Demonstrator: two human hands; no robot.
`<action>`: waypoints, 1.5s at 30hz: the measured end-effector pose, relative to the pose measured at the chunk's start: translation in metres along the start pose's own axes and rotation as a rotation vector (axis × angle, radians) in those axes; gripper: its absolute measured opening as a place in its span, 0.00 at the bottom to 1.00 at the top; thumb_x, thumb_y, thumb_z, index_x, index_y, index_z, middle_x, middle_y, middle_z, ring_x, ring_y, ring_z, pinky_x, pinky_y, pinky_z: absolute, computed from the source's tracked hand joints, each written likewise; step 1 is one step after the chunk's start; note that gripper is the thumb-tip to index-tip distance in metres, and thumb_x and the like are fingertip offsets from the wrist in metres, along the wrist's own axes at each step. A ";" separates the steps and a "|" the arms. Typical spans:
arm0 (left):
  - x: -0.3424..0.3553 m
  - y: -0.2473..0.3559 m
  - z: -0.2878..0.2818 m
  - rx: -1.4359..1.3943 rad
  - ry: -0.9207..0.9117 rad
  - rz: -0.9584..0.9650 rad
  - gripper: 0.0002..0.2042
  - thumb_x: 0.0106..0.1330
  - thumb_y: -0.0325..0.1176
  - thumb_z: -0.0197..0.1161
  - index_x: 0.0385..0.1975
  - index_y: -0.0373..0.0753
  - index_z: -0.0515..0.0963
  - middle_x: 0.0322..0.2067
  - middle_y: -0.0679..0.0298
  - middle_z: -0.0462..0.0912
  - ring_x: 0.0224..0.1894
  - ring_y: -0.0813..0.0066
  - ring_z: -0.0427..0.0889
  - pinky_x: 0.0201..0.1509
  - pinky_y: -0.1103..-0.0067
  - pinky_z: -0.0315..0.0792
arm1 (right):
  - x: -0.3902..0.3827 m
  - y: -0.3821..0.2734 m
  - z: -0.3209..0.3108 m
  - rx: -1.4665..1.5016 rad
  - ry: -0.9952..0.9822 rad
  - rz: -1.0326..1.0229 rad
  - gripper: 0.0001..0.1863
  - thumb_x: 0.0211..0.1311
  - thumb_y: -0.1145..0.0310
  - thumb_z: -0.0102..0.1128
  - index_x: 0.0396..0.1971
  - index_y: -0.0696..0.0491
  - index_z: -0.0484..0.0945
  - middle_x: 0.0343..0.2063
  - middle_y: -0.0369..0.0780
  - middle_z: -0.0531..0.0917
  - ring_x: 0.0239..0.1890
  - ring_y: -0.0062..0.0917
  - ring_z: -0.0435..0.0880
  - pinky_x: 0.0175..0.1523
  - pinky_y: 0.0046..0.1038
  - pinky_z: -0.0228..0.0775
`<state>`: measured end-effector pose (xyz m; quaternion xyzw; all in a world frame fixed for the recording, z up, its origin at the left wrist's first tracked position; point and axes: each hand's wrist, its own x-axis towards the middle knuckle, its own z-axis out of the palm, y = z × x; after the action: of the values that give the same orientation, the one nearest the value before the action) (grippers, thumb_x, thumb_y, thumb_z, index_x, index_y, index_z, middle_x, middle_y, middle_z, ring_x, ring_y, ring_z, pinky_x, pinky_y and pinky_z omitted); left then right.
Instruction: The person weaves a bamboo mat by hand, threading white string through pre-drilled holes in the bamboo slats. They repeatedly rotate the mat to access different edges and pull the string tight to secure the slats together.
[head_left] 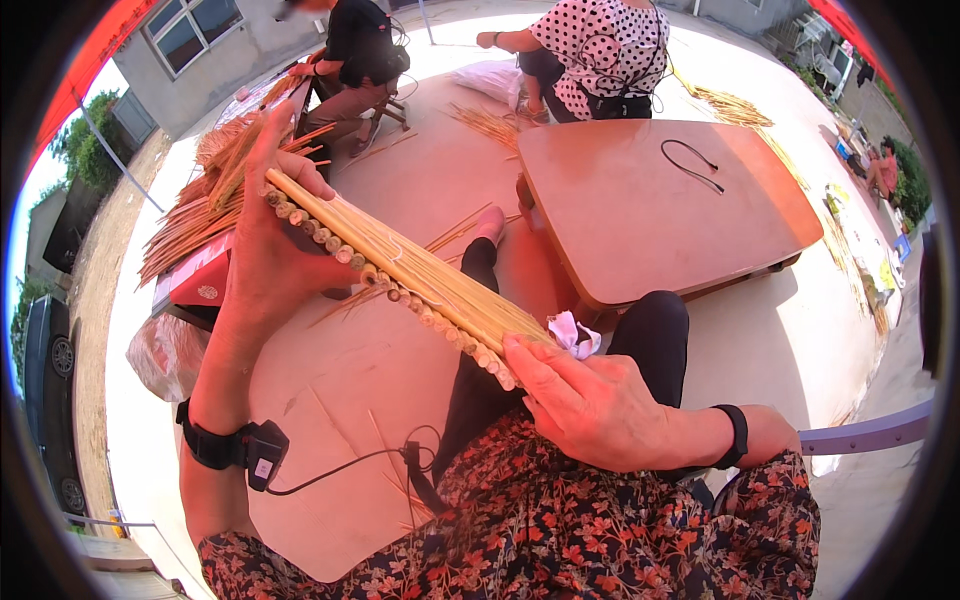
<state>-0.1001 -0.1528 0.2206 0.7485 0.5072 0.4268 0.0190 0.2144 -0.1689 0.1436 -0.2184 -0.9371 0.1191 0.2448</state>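
Observation:
A row of pale yellow sticks or reeds, joined side by side like a narrow mat, slants across the view, its round cut ends toward me and white string on it. My left hand grips its upper left end, thumb below and some fingers raised or curled behind it. My right hand is closed on the lower right end. A crumpled white-and-lilac cloth or paper shows just beyond my right fingers. A black band with a small device and cable is on my left wrist.
Piles of sticks lie at left on a red-sided surface. A brown low table holding a black cable stands at right. Two co-workers sit ahead, another person farther right. A clear plastic bag is left; loose sticks lie underfoot.

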 end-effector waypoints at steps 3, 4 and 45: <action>-0.038 0.019 -0.018 -0.197 0.246 -0.068 0.49 0.33 0.18 0.79 0.62 0.42 0.62 0.37 0.70 0.68 0.42 0.78 0.71 0.53 0.78 0.74 | -0.002 0.013 -0.026 -0.098 0.247 -0.318 0.29 0.47 0.78 0.65 0.53 0.64 0.74 0.45 0.46 0.84 0.36 0.31 0.86 0.37 0.30 0.80; -0.051 0.034 -0.009 -0.253 0.369 -0.078 0.44 0.34 0.18 0.78 0.57 0.42 0.64 0.37 0.69 0.68 0.43 0.76 0.71 0.57 0.72 0.72 | 0.000 0.023 -0.031 -0.075 0.356 -0.411 0.27 0.48 0.78 0.62 0.53 0.62 0.75 0.47 0.45 0.84 0.36 0.29 0.86 0.37 0.28 0.79; -0.076 0.020 0.430 -0.201 -0.416 0.397 0.11 0.47 0.27 0.63 0.31 0.35 0.76 0.39 0.60 0.80 0.44 0.61 0.80 0.46 0.69 0.74 | -0.215 0.265 0.175 1.102 0.855 1.196 0.13 0.68 0.75 0.54 0.50 0.58 0.75 0.44 0.37 0.83 0.48 0.18 0.81 0.52 0.23 0.73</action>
<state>0.1886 -0.0474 -0.0904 0.8987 0.2912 0.3079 0.1127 0.3871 -0.0578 -0.1801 -0.5448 -0.3084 0.5650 0.5375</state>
